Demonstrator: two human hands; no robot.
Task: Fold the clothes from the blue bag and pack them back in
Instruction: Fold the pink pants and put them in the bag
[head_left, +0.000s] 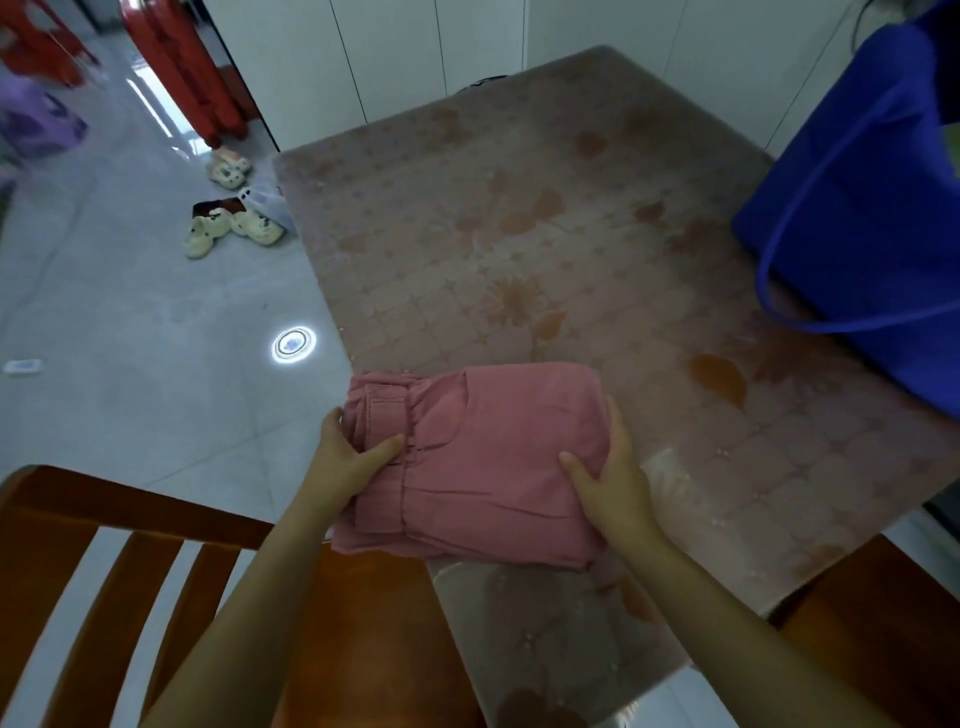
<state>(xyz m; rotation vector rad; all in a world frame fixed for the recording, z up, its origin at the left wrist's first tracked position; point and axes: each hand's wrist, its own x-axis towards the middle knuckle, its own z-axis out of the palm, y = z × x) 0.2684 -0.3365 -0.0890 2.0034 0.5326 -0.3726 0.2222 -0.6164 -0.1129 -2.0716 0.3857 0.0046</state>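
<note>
A pink pair of trousers, folded into a thick rectangle, rests at the near left corner of the table. My left hand grips its left edge by the waistband, thumb on top. My right hand holds its right edge, thumb on top and fingers along the side. The blue bag stands at the table's right side, its long strap looping onto the tabletop.
The table has a pinkish flower-patterned cover under clear plastic. A wooden chair stands close at the lower left. Slippers lie on the shiny tiled floor to the left. Red stools stand at the back left.
</note>
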